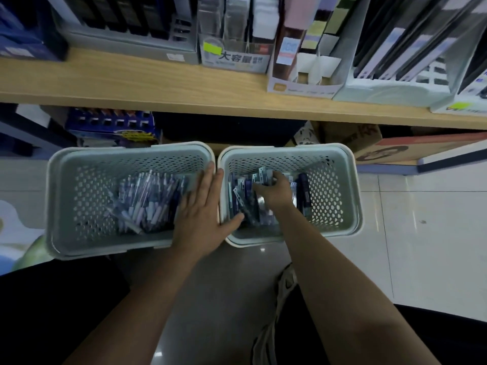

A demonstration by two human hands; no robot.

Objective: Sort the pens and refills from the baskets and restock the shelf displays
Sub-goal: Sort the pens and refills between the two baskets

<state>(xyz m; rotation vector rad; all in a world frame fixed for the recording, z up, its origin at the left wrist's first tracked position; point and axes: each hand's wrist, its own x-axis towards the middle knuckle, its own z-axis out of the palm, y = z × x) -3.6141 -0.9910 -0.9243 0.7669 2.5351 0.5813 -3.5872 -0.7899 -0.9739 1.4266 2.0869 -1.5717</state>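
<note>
Baskets sit side by side on the tiled floor (411, 233), their rims touching, just below a wooden shelf (158, 83). Seen from the head camera, the left basket (63, 196) holds a heap of pens (147, 204), several in clear wrappers, lying mostly toward its right half. The right basket (347, 196) holds packets of refills (246, 196) and a dark blue box (304, 193) standing against its right side. The left hand (203, 214) lies flat with straight fingers over the meeting rims, fingertips near the far edge and thumb reaching into the right basket beside the packets; its grip is open and holds nothing. The right hand (274, 191) reaches down into the right basket with its fingers curled among the packets at the far end; whether the grip has closed on one cannot be told through the blur. On the shelf stand display boxes (234, 56) of stationery and grey trays (395, 85) with dark pens. Cardboard cartons (382, 151) lie under the shelf to the right.
</note>
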